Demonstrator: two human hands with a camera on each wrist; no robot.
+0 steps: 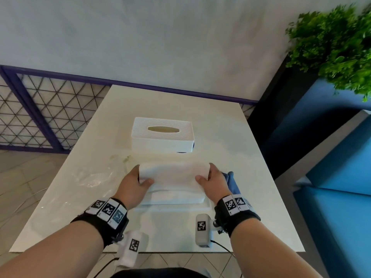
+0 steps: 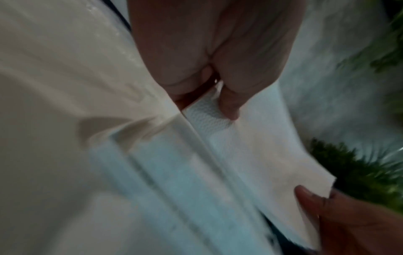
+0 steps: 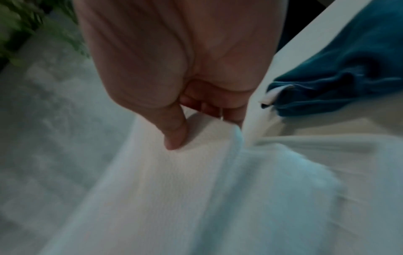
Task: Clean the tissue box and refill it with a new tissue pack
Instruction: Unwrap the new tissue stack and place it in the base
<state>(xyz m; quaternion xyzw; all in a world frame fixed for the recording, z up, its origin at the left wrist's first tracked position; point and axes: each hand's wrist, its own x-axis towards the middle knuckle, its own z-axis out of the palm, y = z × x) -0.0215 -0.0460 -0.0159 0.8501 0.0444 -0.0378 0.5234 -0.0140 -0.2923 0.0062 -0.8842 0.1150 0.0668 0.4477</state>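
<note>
A white textured tissue box with an oval slot stands upright at mid table. Nearer me lies a white tissue stack on a flat white tray-like base. Both hands lift the top layer of tissues off the stack. My left hand pinches its left end, thumb on top. My right hand pinches the right end, thumb on top, fingers underneath. The tissue sheet fills both wrist views, blurred.
A crumpled blue cloth lies just right of my right hand. Clear plastic wrap lies on the table's left part, and small greenish smears mark the table. A green plant stands right, beside a blue seat.
</note>
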